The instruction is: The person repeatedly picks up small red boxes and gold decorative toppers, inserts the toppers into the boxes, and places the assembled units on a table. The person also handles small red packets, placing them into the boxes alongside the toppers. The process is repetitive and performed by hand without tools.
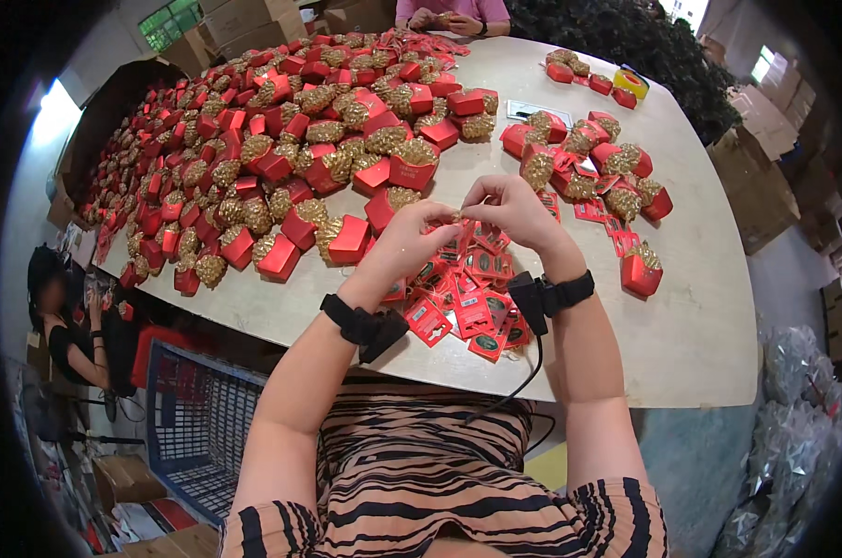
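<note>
Held left hand (410, 244) and right hand (517, 219) close together above the desk (686, 325), closed in thumb-to-finger pinches. Could not tell the contents of either grip, too small and hidden at the fingertips. Had red tags (472, 312) heaped just below both hands, stopping short of the desk's near edge. Had red-and-gold ornaments (348, 240) crowding left of and beyond left hand, with a smaller cluster right of and beyond right hand. Showed open room beside right forearm, out to the desk's right edge.
</note>
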`<state>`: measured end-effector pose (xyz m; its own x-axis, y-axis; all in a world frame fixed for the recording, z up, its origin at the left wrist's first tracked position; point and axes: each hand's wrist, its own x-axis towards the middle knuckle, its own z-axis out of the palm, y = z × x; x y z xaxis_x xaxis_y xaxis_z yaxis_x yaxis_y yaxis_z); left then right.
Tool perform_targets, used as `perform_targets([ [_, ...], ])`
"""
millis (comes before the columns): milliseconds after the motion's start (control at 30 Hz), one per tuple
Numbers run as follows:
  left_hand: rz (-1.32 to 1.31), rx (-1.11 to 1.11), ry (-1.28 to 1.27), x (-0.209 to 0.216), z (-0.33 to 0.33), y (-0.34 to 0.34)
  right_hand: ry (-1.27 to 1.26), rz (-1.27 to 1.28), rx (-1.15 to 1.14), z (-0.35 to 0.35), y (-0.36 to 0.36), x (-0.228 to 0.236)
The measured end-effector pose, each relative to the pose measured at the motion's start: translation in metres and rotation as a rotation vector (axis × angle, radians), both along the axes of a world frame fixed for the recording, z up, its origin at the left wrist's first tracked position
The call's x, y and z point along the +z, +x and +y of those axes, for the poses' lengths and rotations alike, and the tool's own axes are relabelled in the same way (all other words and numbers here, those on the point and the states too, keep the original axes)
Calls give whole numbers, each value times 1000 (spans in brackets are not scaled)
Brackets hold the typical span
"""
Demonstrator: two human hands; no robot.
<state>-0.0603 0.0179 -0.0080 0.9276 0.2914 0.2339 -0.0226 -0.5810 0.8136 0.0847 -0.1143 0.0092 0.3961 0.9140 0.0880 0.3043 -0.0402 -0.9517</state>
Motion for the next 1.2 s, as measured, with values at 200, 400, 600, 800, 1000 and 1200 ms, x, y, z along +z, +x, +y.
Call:
perform_targets([
  [200, 26, 42, -350, 8, -6, 1, 77, 54, -43, 5, -5, -3],
  [400, 12, 46, -339, 13, -6, 4, 119, 48, -85, 5, -11, 2],
  [600, -34, 156, -243, 15, -3, 7, 122, 260, -76, 6, -18, 6],
  [800, -77, 175, 60, 16, -2, 12, 189, 322, -187, 13, -25, 2],
  [1000, 27, 247, 390, 42, 34, 38, 440, 639, -268, 11, -17, 0],
  [1200, 294, 566, 663, 17, 69, 63, 630, 792, -437, 2, 3, 4],
])
